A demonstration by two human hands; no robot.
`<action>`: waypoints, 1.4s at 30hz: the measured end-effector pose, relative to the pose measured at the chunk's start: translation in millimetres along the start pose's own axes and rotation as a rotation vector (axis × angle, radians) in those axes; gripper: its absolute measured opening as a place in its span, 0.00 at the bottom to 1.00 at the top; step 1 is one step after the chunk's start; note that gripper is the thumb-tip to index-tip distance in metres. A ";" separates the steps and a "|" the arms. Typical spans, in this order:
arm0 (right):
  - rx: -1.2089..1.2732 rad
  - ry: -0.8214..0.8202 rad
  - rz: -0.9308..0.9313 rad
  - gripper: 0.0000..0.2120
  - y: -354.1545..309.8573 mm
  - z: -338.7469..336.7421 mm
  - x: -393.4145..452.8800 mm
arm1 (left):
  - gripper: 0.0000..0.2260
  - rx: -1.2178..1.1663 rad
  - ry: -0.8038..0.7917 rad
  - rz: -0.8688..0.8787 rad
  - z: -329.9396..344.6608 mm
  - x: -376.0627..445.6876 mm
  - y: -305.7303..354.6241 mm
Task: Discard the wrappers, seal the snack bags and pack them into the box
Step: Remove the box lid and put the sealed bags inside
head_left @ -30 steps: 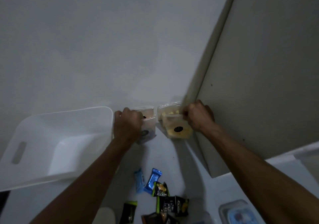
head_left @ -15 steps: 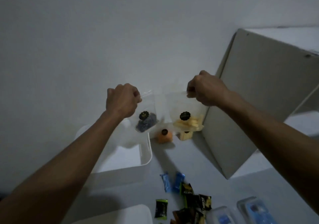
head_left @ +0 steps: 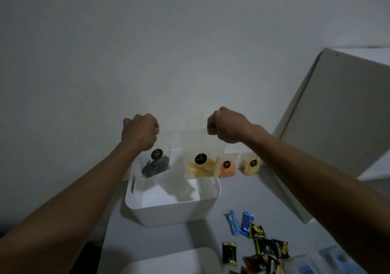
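Note:
My left hand (head_left: 140, 131) pinches the top of a clear bag of dark snacks (head_left: 156, 165). My right hand (head_left: 226, 125) pinches the top of a clear bag of yellow snacks (head_left: 202, 168). Both bags hang in the air over the white box (head_left: 168, 212), which stands on the table with its inside bare. Behind the box, on the table, stand two more clear bags: one with orange snacks (head_left: 227, 169) and one with pale yellow snacks (head_left: 251, 166).
Blue wrappers (head_left: 239, 223) and several black-and-green wrappers (head_left: 263, 250) lie at the front right. A white lid or container (head_left: 173, 261) is at the bottom edge. Clear containers with blue contents (head_left: 333, 263) sit bottom right. A beige panel (head_left: 337, 126) leans at the right.
Both hands lifted the two bags from the table and carried them left, to hang over the white box. The camera tilted, so the box now sits in the middle.

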State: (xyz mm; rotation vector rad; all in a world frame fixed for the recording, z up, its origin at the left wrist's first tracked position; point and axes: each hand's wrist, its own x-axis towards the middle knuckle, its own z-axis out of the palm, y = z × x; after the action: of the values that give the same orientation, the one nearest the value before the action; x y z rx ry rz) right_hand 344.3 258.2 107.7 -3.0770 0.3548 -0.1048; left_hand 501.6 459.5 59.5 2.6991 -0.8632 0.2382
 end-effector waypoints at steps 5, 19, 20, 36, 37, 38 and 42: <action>-0.104 -0.004 -0.130 0.12 -9.0 44.5 12.1 | 0.06 0.002 -0.060 -0.007 40.6 12.9 -12.8; 0.087 0.117 -0.066 0.11 31.7 192.5 45.9 | 0.03 0.032 -0.174 0.008 154.4 43.6 24.6; 0.088 0.134 -0.049 0.12 32.8 200.0 48.6 | 0.03 0.042 -0.184 0.013 160.2 45.5 26.4; 0.117 0.219 0.076 0.12 47.6 250.7 77.1 | 0.06 0.102 -0.148 0.015 211.5 56.1 35.9; 0.115 0.213 0.077 0.12 47.9 250.5 78.1 | 0.06 0.103 -0.153 0.001 212.8 56.8 34.7; 0.115 0.206 0.076 0.12 48.4 250.0 78.5 | 0.06 0.104 -0.157 -0.007 213.8 57.3 33.3; 0.122 0.170 0.078 0.14 48.3 249.5 75.8 | 0.07 0.080 -0.179 -0.004 212.3 54.7 26.5</action>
State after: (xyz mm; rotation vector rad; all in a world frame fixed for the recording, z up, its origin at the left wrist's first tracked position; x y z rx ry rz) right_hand 425.0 202.4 -138.8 -2.9367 0.4561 -0.3716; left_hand 544.2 339.8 -121.1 2.8296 -0.9158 0.0311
